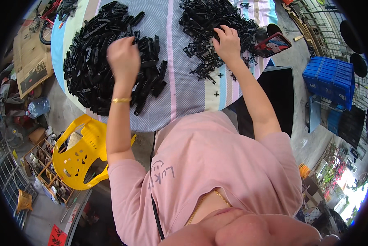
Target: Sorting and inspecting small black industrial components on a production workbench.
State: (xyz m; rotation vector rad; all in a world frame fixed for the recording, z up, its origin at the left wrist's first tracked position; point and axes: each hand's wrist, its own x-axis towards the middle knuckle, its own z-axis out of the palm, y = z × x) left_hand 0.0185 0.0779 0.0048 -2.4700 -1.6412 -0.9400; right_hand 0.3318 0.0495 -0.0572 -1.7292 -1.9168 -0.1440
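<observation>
A striped cloth covers the round table [151, 119], which carries two heaps of small black plastic parts. The left heap [89, 78] is made of longer, solid-looking pieces. Over its right side is my left hand [124, 59], bent at the fingers and smeared by motion; whether it holds a piece I cannot make out. The right heap [200, 24] has smaller, open-framed clips, some scattered toward the near edge. Above its near part is my right hand [228, 44], thumb and curved fingers apart, with no piece visible between them.
At the table's right edge a phone [273, 45] leans against a dark round container [270, 30]. A yellow plastic chair [79, 151] stands at the near left. Blue crates [329, 80] are to the right, a flattened cardboard box [33, 61] to the left.
</observation>
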